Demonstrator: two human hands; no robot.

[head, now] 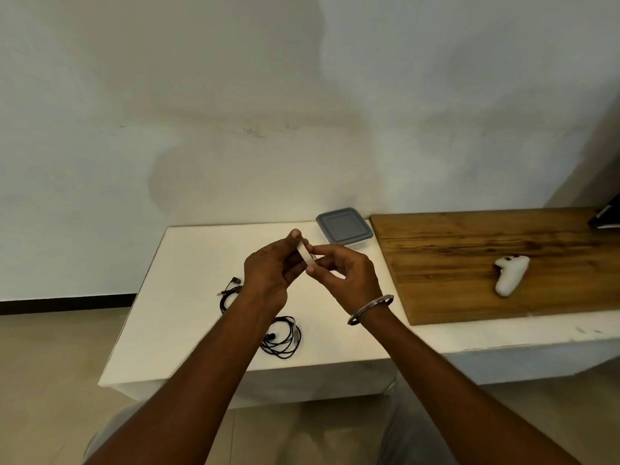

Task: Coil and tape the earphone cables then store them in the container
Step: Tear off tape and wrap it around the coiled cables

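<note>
Soft, even daylight fills the room, faint shadows smudge the wall (235, 156), edges bow outward, everything slightly hazy.

Both forearms bare, left forearm (208, 370) and right forearm (446, 374), uncovered from wrist to the frame's lower edge.

On the right wrist, just behind the right grip (345, 276), we log a thin silver-coloured metal bangle (370, 308), round and plain. We cannot tell whether it is one ring or two slim ones stacked.

On the left grip (268, 273), the thumbnail is trimmed short.

Under the arms we see light grey trousers (412, 434), plain and softly creased. The cloth is too blurred for us to read the weave.
</note>
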